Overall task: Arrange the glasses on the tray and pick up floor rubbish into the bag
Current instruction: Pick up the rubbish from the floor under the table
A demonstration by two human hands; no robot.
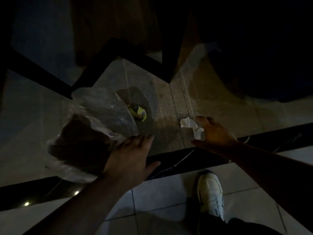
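So, going L to R, pretty dark shot btw:
bag: clear plastic bag (94, 126) on the left, blurry, hanging above the floor, w/ something brownish inside. Its mouth is at the left hand.
left hand: left hand (130, 155) seen from the back, fingers stretched fwd and close together, thumb out to the side. Touching the bag's edge, but can't tell if it's actually gripping it, palm side is hidden.
wrapper: yellow-green crumpled wrapper (139, 112) on the speckled floor (162, 102), just beside the bag's right edge, btwn the two hands.
paper: white crumpled paper (191, 127) on the floor, right by the fingertips of the right hand.
right hand: right hand (214, 133) spread wide, fingers apart, nothing in it, hovering at the paper; can't say if it's touching.
shoe: white shoe (210, 192) on the pale tiles at bottom right.
furniture: dark metal legs (118, 53) up top, behind the rubbish.
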